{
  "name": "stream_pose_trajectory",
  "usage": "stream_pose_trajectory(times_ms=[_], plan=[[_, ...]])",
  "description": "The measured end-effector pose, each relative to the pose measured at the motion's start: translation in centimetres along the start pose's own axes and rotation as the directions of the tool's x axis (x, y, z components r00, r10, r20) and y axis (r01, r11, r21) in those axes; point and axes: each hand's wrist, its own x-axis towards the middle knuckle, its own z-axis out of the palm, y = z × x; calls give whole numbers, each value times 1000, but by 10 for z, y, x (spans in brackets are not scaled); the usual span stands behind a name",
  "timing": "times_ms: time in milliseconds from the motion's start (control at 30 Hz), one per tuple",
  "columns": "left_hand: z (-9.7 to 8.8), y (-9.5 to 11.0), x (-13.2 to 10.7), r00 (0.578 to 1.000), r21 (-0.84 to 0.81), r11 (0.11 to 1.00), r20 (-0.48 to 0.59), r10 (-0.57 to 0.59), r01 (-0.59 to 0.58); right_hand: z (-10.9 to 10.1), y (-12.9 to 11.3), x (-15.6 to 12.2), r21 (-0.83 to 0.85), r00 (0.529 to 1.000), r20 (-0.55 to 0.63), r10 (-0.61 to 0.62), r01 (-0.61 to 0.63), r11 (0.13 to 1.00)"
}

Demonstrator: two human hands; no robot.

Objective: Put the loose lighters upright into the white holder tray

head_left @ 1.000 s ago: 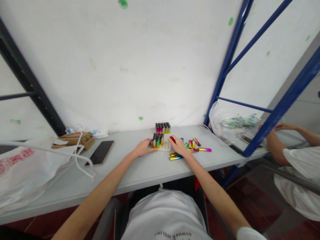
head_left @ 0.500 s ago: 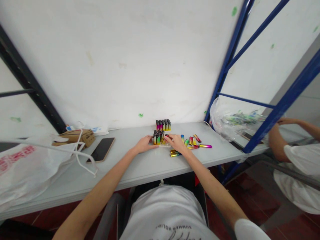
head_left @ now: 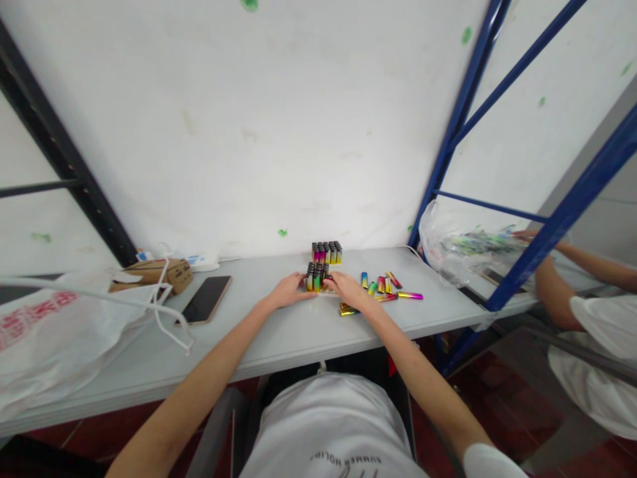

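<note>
In the head view, an upright block of lighters [head_left: 314, 284] with black tops and shiny multicoloured bodies stands in a low clear tray between my hands. My left hand [head_left: 290, 291] curls around the tray's left side, thumb in front. On the right side of the block, my right hand [head_left: 346, 290] is closed, its fingertips pinching a lighter that they mostly hide. Behind stands a second block of upright lighters [head_left: 327, 253]. To the right of my right hand lie several loose lighters [head_left: 410, 295], partly covered by my wrist.
A phone [head_left: 206, 299], a cardboard box [head_left: 174, 273] and a white plastic bag [head_left: 54, 332] with a white cable lie on the left of the table [head_left: 279, 338]. A blue metal frame [head_left: 517, 259] stands at right. Beyond it, a co-worker's arm [head_left: 587, 265] reaches toward a clear bag [head_left: 435, 232].
My right hand has shifted slightly left against the block, with its fingers lower among the lighters. My left hand stays at the tray. The co-worker's hand has moved left, toward the clear bag's contents.
</note>
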Motion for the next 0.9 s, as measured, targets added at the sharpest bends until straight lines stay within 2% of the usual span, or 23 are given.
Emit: stream_pose_trajectory(times_ms=[133,267,400,467,533,600,633,700,767,900], plan=[[0,0,0,1000,17,1000,-2,-3,3,-2,-15,3,-113,990,44,133,-127,985],[2,-2,1,1000,33,999,-2,10,-10,0,-35,2,-215,957,-1,291,-285,934],[3,-5,2,1000,8,1000,6,5,-6,5,-39,0,-283,940,-3,342,-328,901],[3,-7,2,1000,1,1000,6,15,-15,1,-32,1,-235,947,35,320,-303,923],[3,-7,3,1000,-1,1000,8,20,-20,-11,-21,2,-94,973,58,222,-216,972],[2,-7,2,1000,-3,1000,14,18,-17,-27,-7,2,47,994,20,109,-109,993],[1,-6,2,1000,-4,1000,14,16,-16,-35,1,2,74,996,-13,91,-90,993],[0,-3,2,1000,-9,1000,10,12,-12,-48,19,-3,38,990,-49,134,-132,990],[-2,0,1,1000,-20,1000,2,0,0,-53,38,-12,-39,972,-64,226,-229,973],[-4,2,1,1000,-48,999,-5,-22,21,-42,68,-32,-202,899,-102,426,-438,876]])
